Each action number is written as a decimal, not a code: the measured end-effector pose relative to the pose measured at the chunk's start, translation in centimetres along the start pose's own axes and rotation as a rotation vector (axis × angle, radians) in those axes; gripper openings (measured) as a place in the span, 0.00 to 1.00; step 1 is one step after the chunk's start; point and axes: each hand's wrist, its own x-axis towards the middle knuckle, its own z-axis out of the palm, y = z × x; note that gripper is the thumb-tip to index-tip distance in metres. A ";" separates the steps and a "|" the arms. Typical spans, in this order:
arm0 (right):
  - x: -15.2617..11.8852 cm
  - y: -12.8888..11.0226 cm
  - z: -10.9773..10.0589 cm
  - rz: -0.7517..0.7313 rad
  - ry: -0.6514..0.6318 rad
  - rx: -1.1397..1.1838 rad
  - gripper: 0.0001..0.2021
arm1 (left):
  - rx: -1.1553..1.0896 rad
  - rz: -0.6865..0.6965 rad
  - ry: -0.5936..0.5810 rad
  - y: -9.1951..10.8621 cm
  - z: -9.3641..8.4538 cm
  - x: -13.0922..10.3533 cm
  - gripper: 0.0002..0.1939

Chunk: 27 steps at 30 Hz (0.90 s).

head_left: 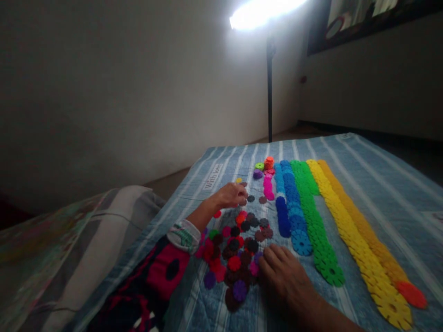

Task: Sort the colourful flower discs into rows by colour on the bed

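Observation:
My left hand (235, 194) is over the cloth beyond the pile, its fingers curled into a pinch. Whatever they hold is hidden; a dark disc (251, 198) and a brown disc (263, 200) lie just right of them. My right hand (285, 279) rests at the right edge of a loose pile of notched plastic discs (234, 263) in red, brown, black, purple and pink. Its fingers are bent and pressed together beside a purple disc (258, 257), and what is under them cannot be seen.
Overlapping rows of discs run lengthwise on the right: blue (294, 207), green (318, 240), yellow (360, 249) and orange (367, 230). Pink discs (268, 186) and an orange-red stack (269, 162) stand farther back. A striped blue cloth (187, 203) lies underneath; a lit lamp stand (270, 92) rises behind.

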 end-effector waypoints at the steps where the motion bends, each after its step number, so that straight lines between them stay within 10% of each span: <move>1: 0.0 0.0 -0.1 0.000 -0.020 0.013 0.07 | -0.013 0.028 -0.024 0.3 0.3 -1.1 0.09; 10: -0.1 0.9 -1.3 0.071 -0.034 0.127 0.07 | -0.074 0.181 -0.166 5.7 2.9 -7.1 0.05; 27: -0.5 1.1 -1.8 0.111 0.030 0.228 0.13 | 0.095 0.213 -0.291 9.9 3.4 -7.6 0.09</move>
